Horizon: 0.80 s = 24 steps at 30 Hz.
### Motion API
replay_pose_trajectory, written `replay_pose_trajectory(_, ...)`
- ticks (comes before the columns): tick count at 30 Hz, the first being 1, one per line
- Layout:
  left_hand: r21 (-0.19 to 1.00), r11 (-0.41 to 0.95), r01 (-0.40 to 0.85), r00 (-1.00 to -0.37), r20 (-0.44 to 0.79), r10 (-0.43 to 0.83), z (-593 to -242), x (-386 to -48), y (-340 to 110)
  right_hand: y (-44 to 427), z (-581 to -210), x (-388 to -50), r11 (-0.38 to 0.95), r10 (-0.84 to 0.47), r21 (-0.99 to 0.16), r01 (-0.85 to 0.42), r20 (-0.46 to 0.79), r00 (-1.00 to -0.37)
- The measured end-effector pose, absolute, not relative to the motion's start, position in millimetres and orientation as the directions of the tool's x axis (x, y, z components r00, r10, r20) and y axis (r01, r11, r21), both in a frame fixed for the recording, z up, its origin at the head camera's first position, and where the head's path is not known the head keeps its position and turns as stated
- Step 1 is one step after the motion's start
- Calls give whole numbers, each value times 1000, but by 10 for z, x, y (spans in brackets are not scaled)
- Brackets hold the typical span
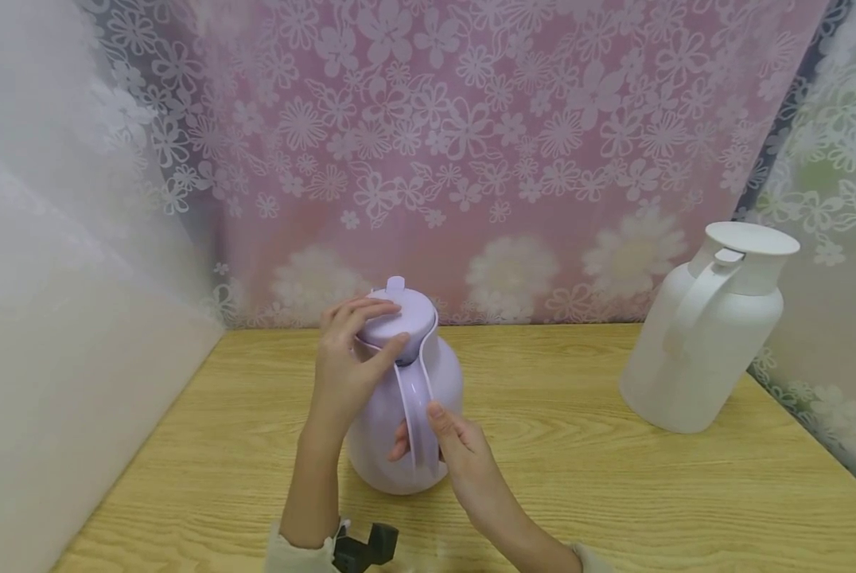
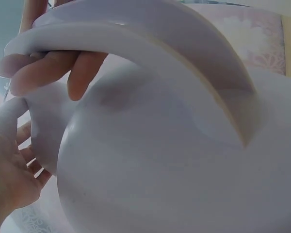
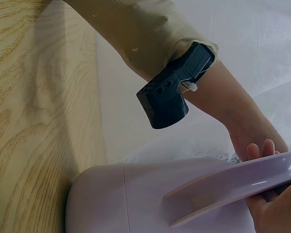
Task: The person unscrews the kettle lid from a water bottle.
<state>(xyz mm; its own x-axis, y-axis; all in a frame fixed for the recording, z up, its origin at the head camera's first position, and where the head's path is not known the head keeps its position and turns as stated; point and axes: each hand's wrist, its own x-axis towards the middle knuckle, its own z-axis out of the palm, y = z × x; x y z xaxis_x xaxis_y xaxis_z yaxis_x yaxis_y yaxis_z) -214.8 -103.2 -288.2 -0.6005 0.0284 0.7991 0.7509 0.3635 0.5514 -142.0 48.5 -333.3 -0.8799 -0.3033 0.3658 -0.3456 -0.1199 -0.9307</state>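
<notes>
Wood-grain table, pink floral curtain at the far edge, pale wall sheets left and right. White jug stands at the right, well apart from the work.

Lilac jug stands just left of the table's middle, handle facing near. Lid sits in the collar, its small tab on the far side.

Left hand comes over the lid from the left: fingers across the top, thumb on the near edge, so I read it as a grip on the lid. Fingertip pressure is hard to judge; the left wrist view is dim and the jug blocks part of that hand. Right hand grips the handle, fingers through the loop, thumb on the outer face.

Step in hand looks like working the lid while the handle hand braces. To do it well: load thumb and fingers evenly so the lid doesn't cock in the collar, let the right hand take the reaction torque, base flat on the wood. Main risk, I'd say: pushing sideways and tipping the jug.
</notes>
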Motion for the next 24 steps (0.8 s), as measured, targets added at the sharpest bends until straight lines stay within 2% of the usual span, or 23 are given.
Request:
replay_pose_trajectory(11,516,261,816,-561,815,144,-2903,-2198,-1146,495,-3335,-1422,-121,-312,-933,-339,360,-879)
replay_pose_trajectory(19,563,270,781,-609,782,132,-2702,-1953,-1073,496,-3337,-1419,-123,-308,-929,-349,370,-877)
replay_pose_trajectory(24,588,331,738,-640,765,69,-2776,-2033,-1072,496,-3336,-1422,-125,-310,-925,-359,380,-871)
